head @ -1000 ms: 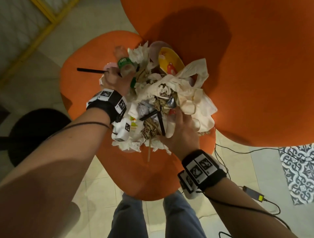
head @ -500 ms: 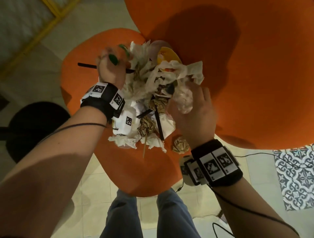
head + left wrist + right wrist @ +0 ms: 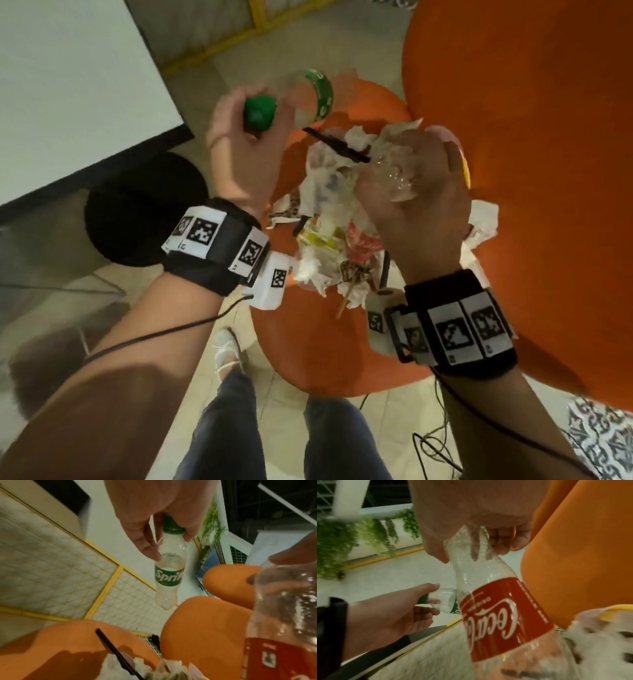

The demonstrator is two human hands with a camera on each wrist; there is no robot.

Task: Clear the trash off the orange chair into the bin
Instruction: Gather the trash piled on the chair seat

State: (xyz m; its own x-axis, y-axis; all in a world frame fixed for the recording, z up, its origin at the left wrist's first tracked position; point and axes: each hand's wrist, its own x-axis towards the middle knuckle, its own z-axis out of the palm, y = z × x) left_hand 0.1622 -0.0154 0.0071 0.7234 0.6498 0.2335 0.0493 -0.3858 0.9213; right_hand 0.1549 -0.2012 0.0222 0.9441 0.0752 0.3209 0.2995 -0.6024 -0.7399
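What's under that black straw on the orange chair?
The thin black straw lies on crumpled white paper napkins heaped on the orange chair seat. Wrappers and a wooden stick show lower down; whatever lies deeper in the heap is covered.

This looks like an office lounge or café-style common area: rounded orange chairs (image 3: 534, 171) on a pale tiled floor (image 3: 274, 387), yellow-framed wire grid partitions (image 3: 56, 566), trailing green plants (image 3: 342, 540) along a white ledge, a white desk (image 3: 68, 85) and a patterned rug (image 3: 603, 442).
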